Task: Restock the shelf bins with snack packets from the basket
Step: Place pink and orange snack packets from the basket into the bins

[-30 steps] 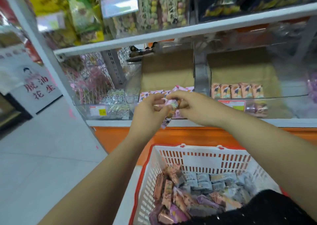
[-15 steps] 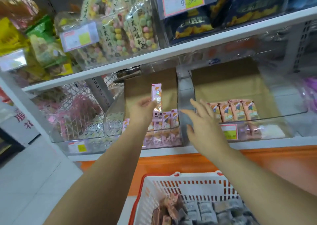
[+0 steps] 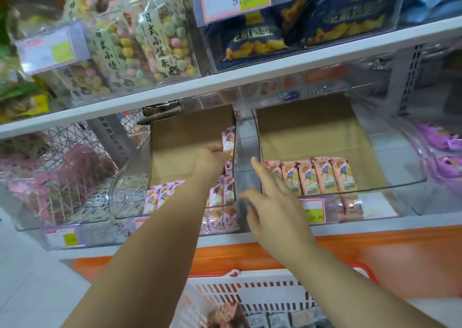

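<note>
My left hand [image 3: 209,160] reaches into the left clear shelf bin [image 3: 130,190] and pinches a pink snack packet [image 3: 228,139], held upright against the bin's right wall. Rows of matching pink packets [image 3: 162,195] stand in that bin. My right hand [image 3: 271,200] hovers with fingers spread in front of the clear divider [image 3: 246,157] between the two bins and holds nothing. The right bin [image 3: 390,177] holds a row of orange packets [image 3: 317,175]. The white and red basket [image 3: 250,290] sits below, with packets [image 3: 225,315] in it.
A white shelf board [image 3: 250,77] runs just above the bins, with bagged sweets [image 3: 140,40] and dark snack bags [image 3: 300,22] on it. A wire basket with pink items [image 3: 62,167] stands left. Purple items [image 3: 442,150] lie right. An orange base panel [image 3: 375,247] runs below.
My left hand has carried the pink packet from in front of the bins up and deeper into the left bin. My right hand let go of it and now hovers open.
</note>
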`<state>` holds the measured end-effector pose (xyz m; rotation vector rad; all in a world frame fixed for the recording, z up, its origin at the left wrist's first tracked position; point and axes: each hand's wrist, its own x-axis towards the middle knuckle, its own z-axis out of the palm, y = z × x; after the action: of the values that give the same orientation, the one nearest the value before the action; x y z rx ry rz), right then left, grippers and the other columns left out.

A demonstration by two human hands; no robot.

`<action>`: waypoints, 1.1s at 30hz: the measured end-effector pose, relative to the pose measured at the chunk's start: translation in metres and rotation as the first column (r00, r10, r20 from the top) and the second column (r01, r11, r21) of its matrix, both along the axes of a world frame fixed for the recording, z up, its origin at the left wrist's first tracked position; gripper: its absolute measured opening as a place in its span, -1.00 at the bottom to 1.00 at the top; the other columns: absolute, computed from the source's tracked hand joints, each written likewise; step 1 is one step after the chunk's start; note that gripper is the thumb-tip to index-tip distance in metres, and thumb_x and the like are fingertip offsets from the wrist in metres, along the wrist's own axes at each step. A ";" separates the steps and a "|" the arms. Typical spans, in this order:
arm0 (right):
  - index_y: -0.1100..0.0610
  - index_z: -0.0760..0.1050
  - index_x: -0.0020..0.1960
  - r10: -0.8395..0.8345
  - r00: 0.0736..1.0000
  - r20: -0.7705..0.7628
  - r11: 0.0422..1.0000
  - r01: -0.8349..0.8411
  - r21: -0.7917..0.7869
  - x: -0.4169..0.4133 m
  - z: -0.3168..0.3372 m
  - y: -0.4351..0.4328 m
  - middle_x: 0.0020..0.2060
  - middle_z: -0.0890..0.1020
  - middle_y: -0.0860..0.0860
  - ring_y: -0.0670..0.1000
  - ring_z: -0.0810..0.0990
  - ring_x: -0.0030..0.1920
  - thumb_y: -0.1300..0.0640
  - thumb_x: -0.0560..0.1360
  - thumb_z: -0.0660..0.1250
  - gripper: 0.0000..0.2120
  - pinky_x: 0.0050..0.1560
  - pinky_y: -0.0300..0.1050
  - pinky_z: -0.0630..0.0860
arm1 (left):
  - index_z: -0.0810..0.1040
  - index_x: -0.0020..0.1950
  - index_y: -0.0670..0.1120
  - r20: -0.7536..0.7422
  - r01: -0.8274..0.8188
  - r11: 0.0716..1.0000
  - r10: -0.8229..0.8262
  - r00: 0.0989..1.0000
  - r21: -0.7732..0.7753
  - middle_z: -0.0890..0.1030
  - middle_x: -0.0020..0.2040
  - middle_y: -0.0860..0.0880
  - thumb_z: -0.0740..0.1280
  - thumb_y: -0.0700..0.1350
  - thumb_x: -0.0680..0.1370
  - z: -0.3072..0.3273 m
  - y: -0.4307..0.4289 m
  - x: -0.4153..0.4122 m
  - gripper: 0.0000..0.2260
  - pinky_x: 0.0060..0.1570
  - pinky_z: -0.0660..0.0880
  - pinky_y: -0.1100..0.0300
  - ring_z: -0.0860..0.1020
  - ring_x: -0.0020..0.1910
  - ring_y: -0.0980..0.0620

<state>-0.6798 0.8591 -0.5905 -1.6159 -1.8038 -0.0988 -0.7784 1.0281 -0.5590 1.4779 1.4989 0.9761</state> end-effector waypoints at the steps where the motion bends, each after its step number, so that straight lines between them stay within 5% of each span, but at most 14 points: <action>1: 0.02 0.62 -0.14 -0.004 1.000 -0.003 1.000 0.004 0.003 0.000 0.000 0.000 0.37 0.43 0.14 0.20 0.52 0.26 0.23 0.20 0.56 -0.72 0.00 0.05 0.58 | 0.60 0.12 -0.15 -0.033 0.007 1.000 -0.006 0.999 0.016 0.66 -0.03 -0.19 0.36 -0.19 0.51 -0.004 0.003 -0.002 -0.80 0.01 0.59 -0.05 0.56 -0.20 -0.07; 4: 0.02 0.62 -0.16 -0.007 1.000 -0.017 1.000 0.007 0.000 -0.002 0.000 -0.001 0.37 0.44 0.15 0.20 0.53 0.25 0.23 0.20 0.56 -0.74 -0.03 0.05 0.59 | 0.64 0.02 -0.11 -0.127 0.067 0.997 -0.062 0.990 0.039 0.66 -0.05 -0.23 0.34 -0.17 0.51 -0.005 0.003 -0.007 -0.87 0.01 0.59 -0.08 0.52 -0.23 -0.06; 7: 0.02 0.62 -0.11 0.011 1.000 -0.027 1.000 -0.011 0.001 -0.002 0.002 -0.002 0.41 0.38 0.14 0.20 0.47 0.31 0.23 0.27 0.52 -0.76 0.04 0.06 0.56 | 0.59 0.10 -0.12 -0.209 0.134 0.989 -0.118 0.971 0.062 0.62 -0.13 -0.16 0.29 -0.16 0.55 0.004 -0.009 -0.009 -0.83 -0.21 0.53 0.19 0.49 -0.27 -0.03; 11: 0.00 0.60 0.00 0.046 0.998 -0.032 0.999 -0.047 -0.019 0.001 -0.001 -0.005 0.49 0.23 0.10 0.20 0.23 0.47 0.24 0.39 0.42 -0.76 0.36 0.07 0.19 | 0.38 0.42 -0.09 -0.357 0.163 0.978 -0.106 0.928 0.134 0.54 0.21 -0.04 0.23 -0.14 0.60 0.021 -0.044 -0.018 -0.62 -0.51 0.35 0.44 0.47 -0.29 0.10; 13: 0.02 0.61 -0.01 0.054 0.998 0.012 0.997 -0.054 0.058 0.003 -0.007 -0.010 0.42 0.36 0.15 0.23 0.30 0.42 0.29 0.33 0.45 -0.72 0.38 0.14 0.14 | 0.42 0.39 -0.08 -0.351 0.147 0.950 -0.043 0.935 0.276 0.55 0.24 -0.02 0.21 -0.19 0.60 0.021 -0.070 -0.027 -0.65 -0.41 0.40 0.47 0.48 -0.20 0.14; 17: 0.12 0.61 -0.08 0.163 0.982 0.098 0.960 -0.181 0.215 -0.003 -0.014 -0.023 0.07 0.61 0.08 0.13 0.52 0.10 0.30 0.35 0.33 -0.80 0.12 0.05 0.50 | 0.53 0.20 -0.04 -0.198 0.109 0.817 0.006 0.980 0.566 0.60 0.03 0.07 0.19 -0.29 0.57 0.005 -0.127 -0.057 -0.71 -0.08 0.49 0.25 0.53 -0.09 0.19; 20: 0.10 0.59 0.03 0.344 0.917 0.202 0.939 -0.330 -0.098 -0.013 -0.023 -0.037 -0.05 0.65 0.00 0.08 0.60 -0.05 0.23 0.47 0.24 -0.79 -0.05 0.02 0.56 | 0.51 0.10 0.11 -0.118 0.086 0.802 -0.020 0.993 0.591 0.60 -0.04 0.14 0.20 -0.33 0.55 -0.031 -0.168 -0.090 -0.66 -0.17 0.47 0.35 0.54 -0.10 0.26; 24: 0.02 0.48 0.24 0.471 0.819 0.327 0.705 -0.127 -0.697 -0.014 -0.059 -0.045 0.19 0.57 0.01 0.08 0.52 0.14 0.13 0.59 0.12 -0.72 0.09 -0.01 0.49 | 0.47 0.02 0.27 -0.156 0.049 0.927 0.010 0.988 0.373 0.61 -0.06 0.20 0.23 -0.32 0.55 -0.113 -0.200 -0.140 -0.58 -0.22 0.40 0.36 0.54 -0.19 0.27; 28: 0.03 0.38 0.36 0.449 0.835 0.318 0.528 0.039 -0.848 -0.017 -0.084 -0.044 0.29 0.48 0.05 0.09 0.47 0.23 0.10 0.61 0.14 -0.68 0.20 -0.01 0.45 | 0.57 0.07 0.09 -0.381 0.054 0.976 0.031 0.924 0.210 0.62 0.00 0.16 0.23 -0.27 0.53 -0.176 -0.210 -0.184 -0.71 0.02 0.49 0.12 0.58 0.03 0.07; 33: 0.07 0.35 0.38 0.459 0.850 0.259 0.421 0.049 -0.906 -0.048 -0.124 -0.039 0.25 0.50 0.09 0.11 0.50 0.18 0.11 0.60 0.18 -0.65 0.19 0.00 0.47 | 0.58 0.19 -0.02 -0.607 0.226 0.972 -0.142 0.781 0.063 0.49 0.30 0.01 0.17 -0.16 0.49 -0.223 -0.216 -0.217 -0.67 0.27 0.40 -0.04 0.42 0.29 -0.06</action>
<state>-0.7279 0.8198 -0.7147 -2.1458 -2.7180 0.8245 -0.9949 0.8116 -0.7817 2.1275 1.6906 0.5037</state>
